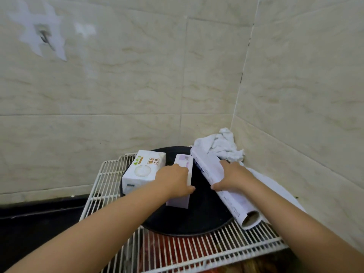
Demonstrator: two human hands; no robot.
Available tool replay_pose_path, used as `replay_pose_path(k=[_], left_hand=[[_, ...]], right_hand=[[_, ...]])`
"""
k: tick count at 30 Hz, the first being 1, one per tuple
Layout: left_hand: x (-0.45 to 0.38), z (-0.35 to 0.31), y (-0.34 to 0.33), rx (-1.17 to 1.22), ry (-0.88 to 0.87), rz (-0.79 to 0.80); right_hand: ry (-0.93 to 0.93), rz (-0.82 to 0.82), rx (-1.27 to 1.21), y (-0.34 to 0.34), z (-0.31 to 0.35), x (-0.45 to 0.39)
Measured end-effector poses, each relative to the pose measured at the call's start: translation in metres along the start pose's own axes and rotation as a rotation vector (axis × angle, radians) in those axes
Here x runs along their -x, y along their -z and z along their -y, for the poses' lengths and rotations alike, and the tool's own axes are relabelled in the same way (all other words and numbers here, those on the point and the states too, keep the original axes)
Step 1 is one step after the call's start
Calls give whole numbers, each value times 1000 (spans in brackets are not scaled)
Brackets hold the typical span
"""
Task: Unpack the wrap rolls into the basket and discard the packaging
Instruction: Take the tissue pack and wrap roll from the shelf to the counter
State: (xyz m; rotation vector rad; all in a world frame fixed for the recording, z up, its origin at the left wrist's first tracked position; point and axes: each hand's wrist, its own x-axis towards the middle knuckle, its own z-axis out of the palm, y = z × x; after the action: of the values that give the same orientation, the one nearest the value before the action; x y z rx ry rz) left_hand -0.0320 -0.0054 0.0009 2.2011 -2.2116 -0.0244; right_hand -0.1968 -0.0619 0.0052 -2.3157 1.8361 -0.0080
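Observation:
A long white and purple wrap box lies on a round black tray, and my left hand is closed around its middle. Just to the right lies a long wrap roll in white printed paper, its open cardboard core end facing me. My right hand grips this roll near its far half. The tray rests on a white wire rack. No basket is in view.
A white tissue pack with green print stands on the tray's left. Crumpled white paper or cloth fills the tiled corner behind the roll. Red items show beneath the rack. A dark counter lies at the left.

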Motion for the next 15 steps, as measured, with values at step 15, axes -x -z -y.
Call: replay_pose_path(k=[15], left_hand=[[-17, -5, -10, 112, 134, -56]], right_hand=[[-52, 78, -54, -5, 5, -12]])
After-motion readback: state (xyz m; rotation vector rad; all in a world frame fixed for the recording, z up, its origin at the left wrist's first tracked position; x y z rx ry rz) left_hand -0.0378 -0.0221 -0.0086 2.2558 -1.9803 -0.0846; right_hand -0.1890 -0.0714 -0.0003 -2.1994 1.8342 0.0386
